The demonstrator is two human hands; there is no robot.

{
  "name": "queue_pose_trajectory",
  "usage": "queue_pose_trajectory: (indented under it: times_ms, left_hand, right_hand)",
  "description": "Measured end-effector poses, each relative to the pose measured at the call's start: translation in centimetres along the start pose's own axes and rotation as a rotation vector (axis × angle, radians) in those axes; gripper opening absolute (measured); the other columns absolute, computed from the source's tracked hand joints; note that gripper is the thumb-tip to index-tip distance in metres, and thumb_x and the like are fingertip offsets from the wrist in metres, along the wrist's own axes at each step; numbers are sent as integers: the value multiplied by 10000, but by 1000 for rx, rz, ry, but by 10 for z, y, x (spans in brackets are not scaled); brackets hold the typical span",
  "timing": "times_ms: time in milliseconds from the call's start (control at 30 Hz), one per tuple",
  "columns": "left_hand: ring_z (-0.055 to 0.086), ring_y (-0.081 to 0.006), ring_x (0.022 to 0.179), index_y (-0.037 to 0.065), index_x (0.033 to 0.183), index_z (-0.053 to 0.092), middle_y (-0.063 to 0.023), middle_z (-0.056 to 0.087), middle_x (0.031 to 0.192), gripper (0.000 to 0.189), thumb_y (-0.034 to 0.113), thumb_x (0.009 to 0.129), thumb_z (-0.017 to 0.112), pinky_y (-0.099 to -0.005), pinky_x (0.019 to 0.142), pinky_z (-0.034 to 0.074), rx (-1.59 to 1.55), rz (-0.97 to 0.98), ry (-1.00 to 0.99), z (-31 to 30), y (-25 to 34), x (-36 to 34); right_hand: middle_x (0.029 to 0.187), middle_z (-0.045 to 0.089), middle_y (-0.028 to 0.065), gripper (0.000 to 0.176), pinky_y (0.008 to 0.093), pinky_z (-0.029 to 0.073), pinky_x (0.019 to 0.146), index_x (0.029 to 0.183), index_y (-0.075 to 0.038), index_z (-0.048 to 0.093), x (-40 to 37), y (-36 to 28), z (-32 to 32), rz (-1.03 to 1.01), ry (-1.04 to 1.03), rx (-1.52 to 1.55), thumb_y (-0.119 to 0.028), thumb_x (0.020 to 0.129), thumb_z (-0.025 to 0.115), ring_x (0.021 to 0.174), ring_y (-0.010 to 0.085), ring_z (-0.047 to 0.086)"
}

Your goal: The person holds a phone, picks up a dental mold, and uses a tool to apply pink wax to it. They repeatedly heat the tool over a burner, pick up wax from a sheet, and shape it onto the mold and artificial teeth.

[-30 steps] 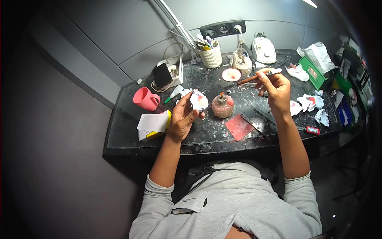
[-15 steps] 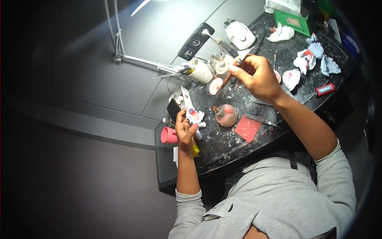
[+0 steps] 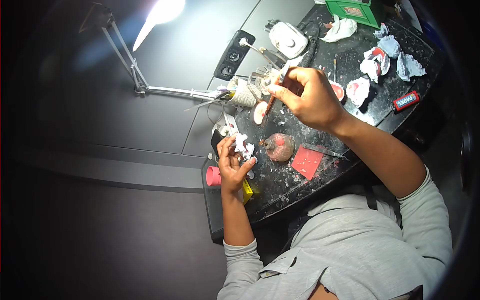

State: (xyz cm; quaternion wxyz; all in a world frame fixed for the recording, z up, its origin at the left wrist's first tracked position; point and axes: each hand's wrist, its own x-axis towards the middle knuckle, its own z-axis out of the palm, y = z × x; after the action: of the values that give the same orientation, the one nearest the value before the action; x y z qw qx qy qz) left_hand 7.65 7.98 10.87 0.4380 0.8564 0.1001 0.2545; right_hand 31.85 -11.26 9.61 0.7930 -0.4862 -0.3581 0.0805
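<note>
My left hand point(image 3: 233, 167) grips a small white plaster dental cast point(image 3: 243, 146) between thumb and fingers, near the table's left side. Raised over the middle of the table, my right hand point(image 3: 312, 97) pinches a slim tool point(image 3: 269, 111), silvery at its upper end and brown lower down, pointing downward. Its lower end overlaps the area beside a small round dish point(image 3: 259, 113) with a pinkish inside. Between my hands stands a glass spirit burner point(image 3: 279, 147) with a metal neck. Close by lies a pink wax sheet point(image 3: 307, 163), with a metal knife point(image 3: 323, 151) along its upper edge.
Several plaster casts with pink wax point(image 3: 358, 91) lie at the right, near a red box point(image 3: 406, 101). Behind stand a woven-pattern cup point(image 3: 245, 94) of tools, a white device point(image 3: 288, 40) and a green bin point(image 3: 356, 11). A lamp point(image 3: 162, 12) shines from above; a pink cup point(image 3: 213, 176) lies at left.
The whole view has shifted. My right hand has brought the tool lower and closer to the burner. The cast in my left hand has turned, its pink side showing less.
</note>
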Motion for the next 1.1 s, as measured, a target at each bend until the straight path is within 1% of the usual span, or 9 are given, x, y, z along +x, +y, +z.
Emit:
queue_pose_trajectory:
  times_ms: [67,133,467,533,767,867,933,967,1100]
  left_hand:
    - [501,-252,1283,-65,1412,447,-87,372,1361,757,-38,727,768,-414,1065,470,34,-1,-23,-1,4,3]
    - [512,-210,1233,-26,1412,496,-63,362,1307,770,-14,711,815,-341,1023,468,50,9,-70,-2,6,5]
    - [507,-233,1252,-30,1406,506,-66,378,1288,776,22,699,822,-368,1050,429,132,93,-145,0,17,14]
    - [497,-268,1301,-66,1415,460,-127,415,1383,786,-19,692,766,-397,1100,398,114,58,-125,-2,16,13]
    - [538,-263,1269,-50,1462,376,-209,501,1382,826,-52,716,730,-399,1087,425,90,-41,-136,-3,8,5]
    - [542,-250,1266,-32,1484,373,-139,491,1374,811,-53,755,727,-382,1094,424,-123,-118,-16,11,12,0]
    - [601,-313,1211,-58,1487,330,-214,545,1360,747,-73,818,663,-417,1088,465,-315,-146,112,7,-1,-8]
    - [601,-313,1211,-58,1487,330,-214,545,1360,747,-73,818,663,-417,1088,465,-316,-143,112,4,-9,-13]
    - [597,-341,1190,-103,1487,268,-273,512,1385,589,24,988,552,-417,1079,500,-828,-223,246,-4,-37,-43]
  right_hand:
    - [707,716,138,195,307,515,591,842,41,700,1,2,0,3,8,-13,-143,908,699,629,137,677]
    - [712,715,141,196,309,516,595,842,40,699,2,6,1,5,15,-26,-144,908,699,636,137,678]
    - [736,719,166,204,337,544,630,813,41,687,8,14,-1,-50,236,-31,-142,905,690,678,220,726]
    - [733,718,169,205,341,547,635,805,41,685,8,12,-1,-43,247,-48,-139,904,686,682,230,730]
    - [724,717,174,194,350,552,634,789,44,680,7,14,0,-37,222,-9,-119,894,670,679,257,737]
    - [727,718,175,194,349,552,634,789,44,681,8,16,0,-42,220,-6,-119,893,670,678,257,736]
    - [731,719,176,193,349,552,635,790,45,682,8,15,0,-47,224,-8,-119,892,670,680,256,736]
    - [731,719,178,193,348,551,636,793,44,683,7,13,-1,-31,218,-19,-122,890,674,677,256,735]
    - [742,719,183,193,343,549,643,810,43,689,6,9,-1,-2,193,-54,-133,888,685,680,252,732]
